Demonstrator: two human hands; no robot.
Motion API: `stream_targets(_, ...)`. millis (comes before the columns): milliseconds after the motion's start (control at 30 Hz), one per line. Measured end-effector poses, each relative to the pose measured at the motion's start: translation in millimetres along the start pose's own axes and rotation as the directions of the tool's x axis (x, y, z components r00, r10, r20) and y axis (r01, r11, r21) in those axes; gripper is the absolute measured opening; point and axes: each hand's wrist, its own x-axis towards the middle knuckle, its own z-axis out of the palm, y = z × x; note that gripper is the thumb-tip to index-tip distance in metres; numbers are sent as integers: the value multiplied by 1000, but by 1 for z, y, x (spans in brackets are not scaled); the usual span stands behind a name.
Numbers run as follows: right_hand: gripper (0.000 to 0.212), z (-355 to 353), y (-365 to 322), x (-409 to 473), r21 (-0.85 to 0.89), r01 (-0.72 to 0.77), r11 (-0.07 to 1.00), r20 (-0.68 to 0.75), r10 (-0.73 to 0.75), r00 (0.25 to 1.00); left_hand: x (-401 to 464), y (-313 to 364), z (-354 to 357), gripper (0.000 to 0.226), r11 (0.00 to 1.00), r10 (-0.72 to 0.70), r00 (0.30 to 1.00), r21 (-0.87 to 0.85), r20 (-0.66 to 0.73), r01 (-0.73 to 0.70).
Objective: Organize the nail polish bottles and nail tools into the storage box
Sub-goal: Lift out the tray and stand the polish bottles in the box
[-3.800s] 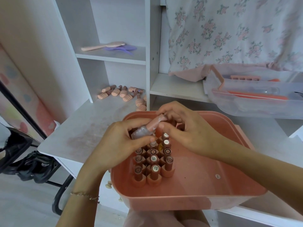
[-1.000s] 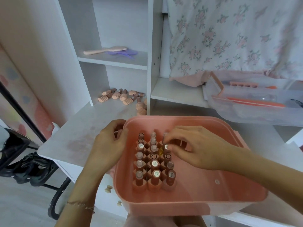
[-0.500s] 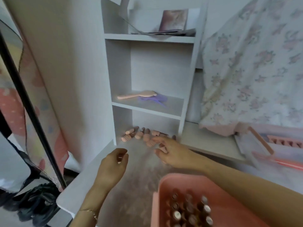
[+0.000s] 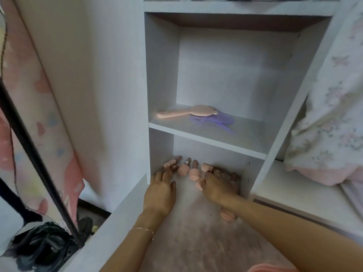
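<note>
Spanning the foreground, a white worktop (image 4: 192, 242) meets a white shelf unit (image 4: 208, 136) holding a pink brush (image 4: 188, 112). Unlike before, both hands have left the storage box (image 4: 273, 267): left hand (image 4: 161, 193) flat, fingers straight; right hand (image 4: 218, 188) reaching among nail polish bottles (image 4: 188, 169), grip unclear.
</note>
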Motion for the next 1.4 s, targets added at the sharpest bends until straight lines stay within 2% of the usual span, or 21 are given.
stream_targets(67,40,3,5,2,63,36,997,16,-37,999,10,1,11,49,998,-30,1000,58,4,29)
stream_targets(133,48,4,9,1,113,73,991,54,-80,995,15,3,19,50,979,-88,996,185,-3,87)
stream_targets(200,53,9,14,-1,53,125,991,59,-128,990,16,6,24,46,961,-117,993,250,-34,122)
stream_targets(267,44,13,15,-2,7,198,980,32,-199,980,15,8,25,38,959,-124,990,248,-74,139)
stream_targets(400,28,13,9,-1,0,308,952,-8,-308,952,11,5,17,31,976,-163,984,136,-71,172)
stream_targets(500,21,8,5,-3,-4,343,939,21,-343,939,3,5,9,30,983,-182,983,-16,-37,182)
stream_targets(600,11,-3,0,-10,222,326,919,75,-350,934,-7,4,1,31,982,-186,983,-43,-11,185)
stream_targets(667,4,-13,-4,-17,351,311,883,61,-353,934,-15,3,-4,27,984,-171,985,-44,-4,170)
stream_targets(767,19,-31,-10,-35,496,308,811,0,-355,935,-30,6,-14,20,965,-170,984,-212,-57,155)
stream_targets(833,15,-44,-9,-48,583,301,755,-36,-346,938,-40,14,-24,14,935,-185,975,-326,-123,136)
stream_targets(900,6,-57,-7,-64,737,245,630,-44,-317,948,-47,26,-40,11,901,-186,968,-422,-168,100)
stream_targets(967,9,-72,-4,-81,895,161,416,-31,-301,953,-54,42,-58,12,844,-186,967,-532,-172,68)
stream_targets(1033,10,-88,1,-100,976,89,201,-29,-282,959,-61,61,-76,17,762,-154,978,-647,-138,29)
stream_targets(1100,6,-103,9,-121,997,58,43,-44,-272,961,-67,83,-91,19,696,-92,989,-718,-113,-18)
stream_targets(1233,8,-122,37,-166,983,47,-178,-96,-282,954,-83,134,-102,17,622,27,994,-776,-107,-100)
stream_targets(1333,14,-130,65,-196,965,41,-258,-104,-234,967,-95,170,-94,18,616,110,992,-779,-60,-116)
stream_targets(1400,18,-132,86,-213,964,20,-264,-73,-195,978,-103,191,-85,18,634,162,987,-765,-16,-117)
